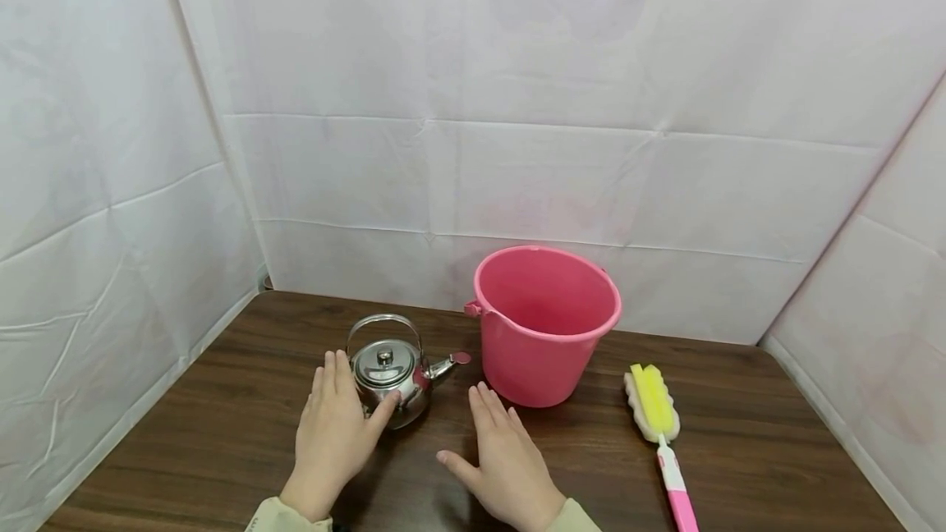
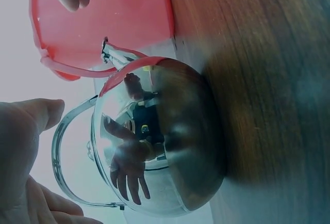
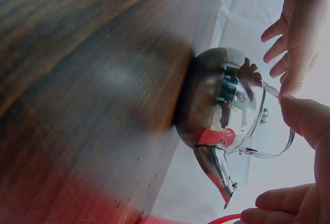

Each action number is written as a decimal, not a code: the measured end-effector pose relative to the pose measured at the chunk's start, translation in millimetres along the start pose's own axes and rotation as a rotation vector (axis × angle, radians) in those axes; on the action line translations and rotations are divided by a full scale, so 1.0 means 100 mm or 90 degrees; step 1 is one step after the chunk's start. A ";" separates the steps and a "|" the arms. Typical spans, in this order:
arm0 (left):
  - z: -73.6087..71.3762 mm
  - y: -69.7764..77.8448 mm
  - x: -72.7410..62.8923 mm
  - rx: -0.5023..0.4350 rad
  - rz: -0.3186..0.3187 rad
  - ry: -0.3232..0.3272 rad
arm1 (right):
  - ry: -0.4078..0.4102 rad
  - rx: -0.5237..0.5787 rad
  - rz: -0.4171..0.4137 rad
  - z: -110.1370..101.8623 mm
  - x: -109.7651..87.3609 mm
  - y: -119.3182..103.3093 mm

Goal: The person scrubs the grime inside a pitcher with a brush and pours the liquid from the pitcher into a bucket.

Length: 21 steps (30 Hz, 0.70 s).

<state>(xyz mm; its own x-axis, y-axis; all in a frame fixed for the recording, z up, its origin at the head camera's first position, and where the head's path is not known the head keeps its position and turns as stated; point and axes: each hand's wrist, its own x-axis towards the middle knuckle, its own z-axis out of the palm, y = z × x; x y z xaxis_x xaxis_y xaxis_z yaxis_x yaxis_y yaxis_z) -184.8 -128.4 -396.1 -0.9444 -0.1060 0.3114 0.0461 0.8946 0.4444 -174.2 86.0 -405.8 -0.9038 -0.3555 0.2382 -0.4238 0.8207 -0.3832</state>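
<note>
A shiny steel kettle (image 1: pixel 384 372) stands upright on the table, lid on, its arched handle raised and its spout toward the bucket. My left hand (image 1: pixel 332 433) is just in front of the kettle's left side, fingers straight and thumb spread. Its thumb is near the kettle handle (image 2: pixel 58 157) in the left wrist view; I cannot tell if they touch. Palm inward and fingers extended, my right hand (image 1: pixel 510 462) holds nothing. It hovers right of the kettle, in front of the pink bucket (image 1: pixel 535 368). Both hands also show in the right wrist view, beyond the kettle (image 3: pixel 211 100).
Right of the bucket lies a cleaning brush (image 1: pixel 654 409) with a yellow and white sponge head and a pink and white handle. The dark wooden table (image 1: pixel 214 442) is bounded by white cloth walls (image 1: pixel 547 105) at the back and both sides.
</note>
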 end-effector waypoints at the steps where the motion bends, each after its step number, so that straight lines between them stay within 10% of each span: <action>1: 0.00 0.00 0.00 -0.003 -0.002 -0.003 | 0.002 -0.003 -0.002 0.00 0.00 0.00; 21: -0.03 -0.05 0.03 -0.010 -0.017 -0.009 | 0.013 -0.044 -0.044 0.01 0.12 -0.16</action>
<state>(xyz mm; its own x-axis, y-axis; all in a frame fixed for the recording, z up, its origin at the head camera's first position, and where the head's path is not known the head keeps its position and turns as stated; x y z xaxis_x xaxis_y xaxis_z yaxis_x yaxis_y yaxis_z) -186.6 -134.6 -394.5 -0.9499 -0.1234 0.2871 0.0257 0.8848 0.4653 -178.9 68.0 -398.2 -0.8707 -0.4040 0.2804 -0.4797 0.8237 -0.3025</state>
